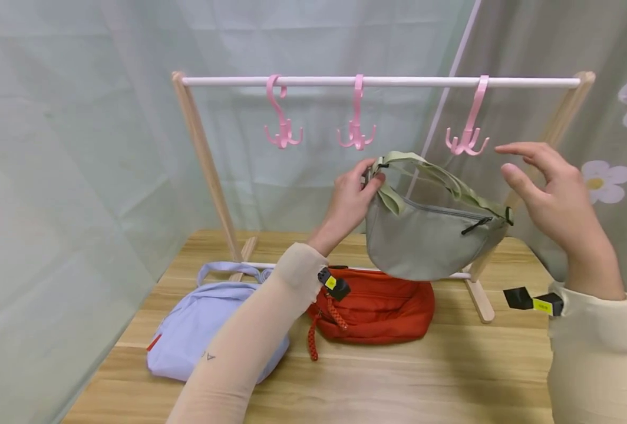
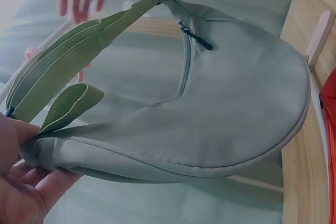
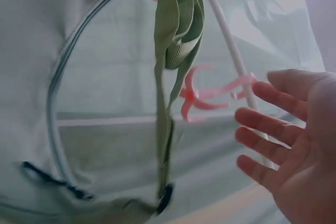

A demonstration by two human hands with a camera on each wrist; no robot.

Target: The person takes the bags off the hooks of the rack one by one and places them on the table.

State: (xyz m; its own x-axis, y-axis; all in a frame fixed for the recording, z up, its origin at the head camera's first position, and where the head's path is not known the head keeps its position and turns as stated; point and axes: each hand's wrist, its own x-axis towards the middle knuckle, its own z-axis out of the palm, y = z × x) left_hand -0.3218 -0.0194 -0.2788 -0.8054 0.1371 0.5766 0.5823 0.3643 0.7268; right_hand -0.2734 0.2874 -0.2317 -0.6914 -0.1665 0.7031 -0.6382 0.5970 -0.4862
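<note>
A grey-green crossbody bag (image 1: 430,241) with a light green webbing strap (image 1: 441,174) hangs in the air before the rack. My left hand (image 1: 353,197) grips its left end, thumb in front near the strap's base; the left wrist view shows the fingers (image 2: 50,182) beneath that end. The bag's right end tilts down, its zipper closed. To the right of the bag, my right hand (image 1: 557,188) is raised with fingers spread and touches nothing. Its fingertips are close to the rightmost pink hook (image 1: 469,126), which also appears in the right wrist view.
A white rail (image 1: 313,81) on wooden legs carries two more pink hooks, left (image 1: 283,126) and middle (image 1: 357,126). On the wooden table (image 1: 388,383) lie a lavender bag (image 1: 197,330) at left and a red bag (image 1: 382,306) under the held one.
</note>
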